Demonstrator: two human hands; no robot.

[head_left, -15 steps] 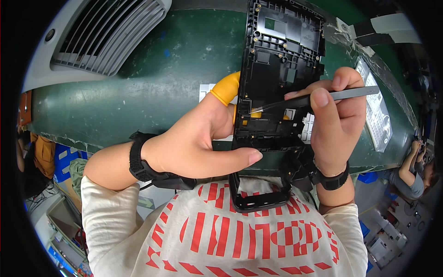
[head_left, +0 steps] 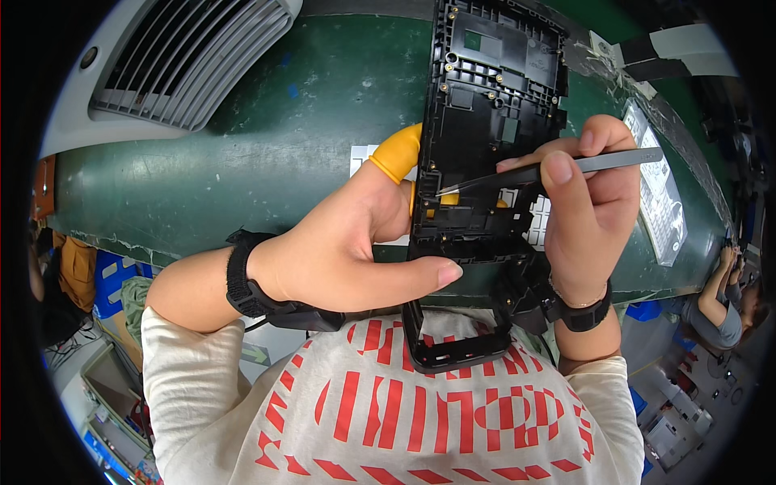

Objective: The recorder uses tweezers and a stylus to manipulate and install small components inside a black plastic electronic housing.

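Observation:
My left hand (head_left: 347, 234) grips a long black plastic housing (head_left: 461, 133) by its left edge, thumb in front and the other fingers behind it. Yellow finger cots cover some of those fingers, and bits of yellow show through the housing's openings. The housing has ribs, small brass inserts and a frame-like lower end near my shirt. In my right hand (head_left: 594, 202) are dark tweezers (head_left: 525, 176), pinched between thumb and fingers. Their tips reach the lower left part of the housing, by a small opening. Whether the tips hold a tiny part cannot be made out.
A green work mat (head_left: 226, 186) covers the curved table. At the upper left stands a white-grey device with a slatted grille (head_left: 194, 61). A white keyboard-like panel (head_left: 663, 194) lies on the right. Farther right another person (head_left: 715, 311) sits beyond the table.
The tweezers and my right hand have shifted very slightly to the left. My left hand and the housing stay almost where they were.

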